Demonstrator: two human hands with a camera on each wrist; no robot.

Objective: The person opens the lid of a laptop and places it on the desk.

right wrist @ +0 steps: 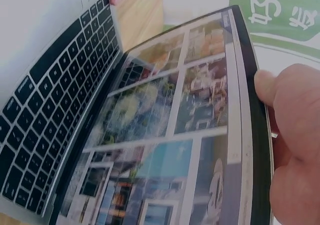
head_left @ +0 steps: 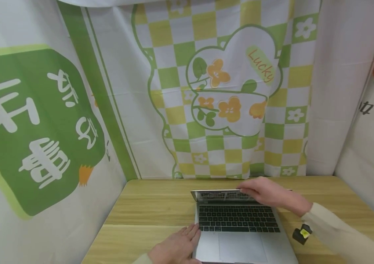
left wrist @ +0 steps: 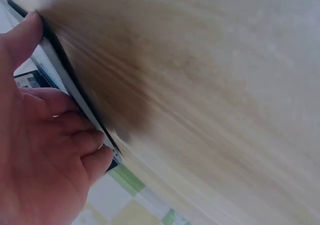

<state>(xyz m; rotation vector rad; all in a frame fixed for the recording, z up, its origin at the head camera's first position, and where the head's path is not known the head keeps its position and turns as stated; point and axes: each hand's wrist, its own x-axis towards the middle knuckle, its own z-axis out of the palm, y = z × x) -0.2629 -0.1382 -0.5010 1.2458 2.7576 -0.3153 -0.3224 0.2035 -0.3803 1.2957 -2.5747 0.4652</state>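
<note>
A silver laptop (head_left: pixel 239 247) with black keys sits on the wooden table, its lid (head_left: pixel 220 196) part-way up and tilted low over the keyboard in the head view. My right hand (head_left: pixel 266 192) pinches the top edge of that lid, the thumb on the screen side in the right wrist view. Rows of pictures show on the lit screen (right wrist: pixel 150 105). At the laptop's left side, my left hand (head_left: pixel 178 245) rests its fingers along the edge of the base. In the left wrist view the thumb of the left hand (left wrist: pixel 45 150) touches that edge farther along, apart from the fingers.
The wooden table (head_left: pixel 147 209) extends on both sides of the laptop. Behind it hangs a green and yellow checked curtain (head_left: pixel 223 154); printed cloth walls (head_left: pixel 5 220) stand left and right. A small black device (head_left: pixel 300 234) with a yellow mark is at my right sleeve.
</note>
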